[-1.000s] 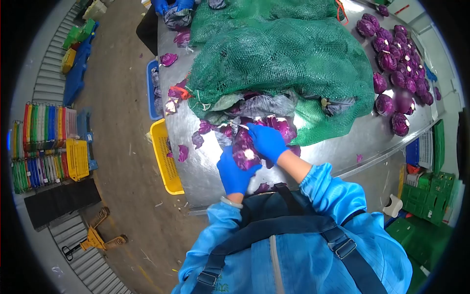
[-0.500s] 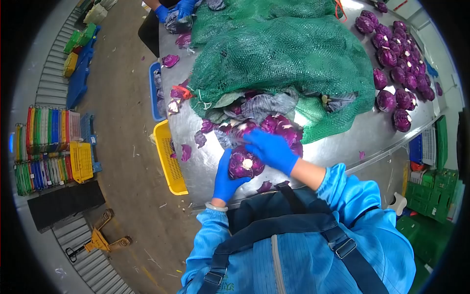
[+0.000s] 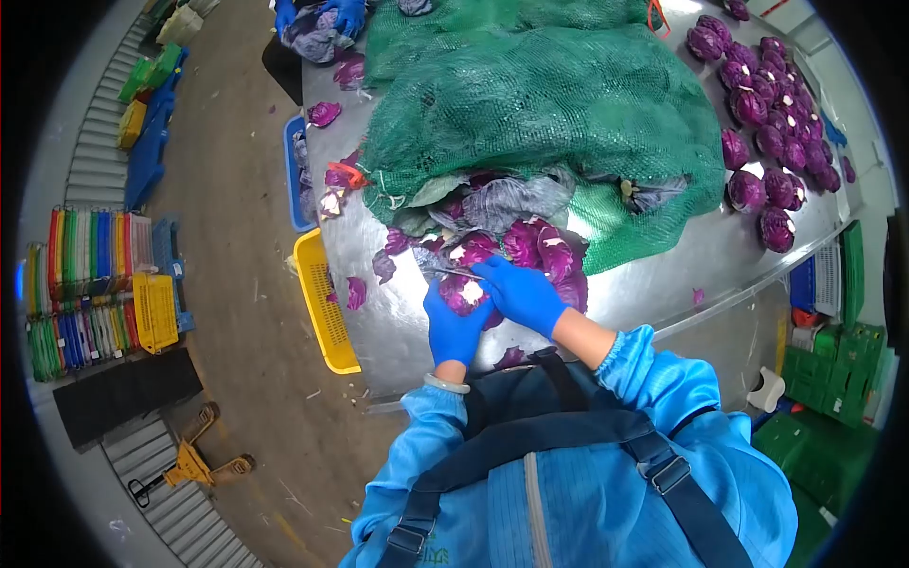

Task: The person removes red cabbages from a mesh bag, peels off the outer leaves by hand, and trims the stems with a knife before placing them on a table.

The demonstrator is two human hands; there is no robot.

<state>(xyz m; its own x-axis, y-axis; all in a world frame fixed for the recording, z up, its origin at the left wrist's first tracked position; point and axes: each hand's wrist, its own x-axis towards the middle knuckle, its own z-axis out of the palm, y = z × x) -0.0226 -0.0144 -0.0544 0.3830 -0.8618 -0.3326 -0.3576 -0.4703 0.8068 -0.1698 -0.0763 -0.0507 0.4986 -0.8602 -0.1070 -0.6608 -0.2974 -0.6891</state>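
My left hand (image 3: 454, 328), in a blue glove, is closed around the near side of a red cabbage (image 3: 460, 293) with its pale cut stem facing up. My right hand (image 3: 521, 292), also gloved, grips a knife (image 3: 458, 273), whose thin blade lies across the top of that cabbage; its handle is hidden in my fingers. Just beyond are more red cabbages (image 3: 540, 248) and loose outer leaves (image 3: 511, 202), at the mouth of a green mesh sack (image 3: 540, 104).
Trimmed red cabbages (image 3: 776, 109) are heaped on the right of the metal table (image 3: 379, 327). A yellow crate (image 3: 325, 303) and a blue crate (image 3: 295, 180) stand along its left edge. At the upper left, a co-worker's gloved hands (image 3: 347, 14) handle a cabbage. A pallet jack (image 3: 189, 464) stands on the floor.
My left hand has shifted right and up with the cabbage, nearer my right hand. The knife blade, blurred before, now shows across the cabbage's top.
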